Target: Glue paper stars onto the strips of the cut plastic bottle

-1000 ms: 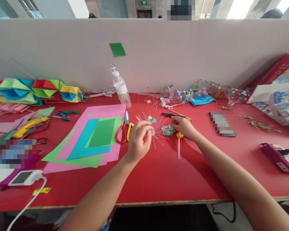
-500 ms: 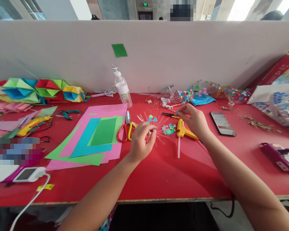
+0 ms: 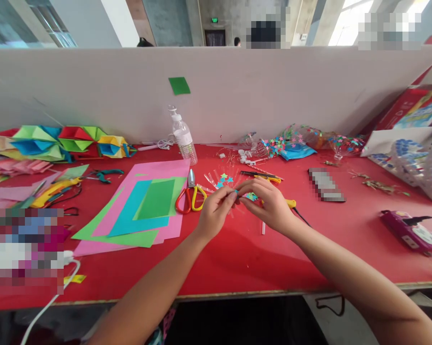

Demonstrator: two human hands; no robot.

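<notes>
My left hand is closed in a pinch over the middle of the table. What its fingertips hold is too small and thin to make out. My right hand meets it there, its thumb and fingertips closed on a small blue star. Just beyond the hands, clear plastic strips fan out, with several paper stars among them. More coloured stars show past the right fingers. A yellow glue gun lies mostly hidden behind my right hand, its glue stick poking out below.
Red-and-yellow-handled pliers lie left of my hands, beside stacked coloured paper. A plastic bottle stands at the back. A phone and a purple power strip are on the right. Folded paper ornaments fill the back left.
My right hand has come left and toward me, from above the glue gun to my left fingertips, bringing the small blue star. My left hand stays nearly in place. The view has tilted up slightly.
</notes>
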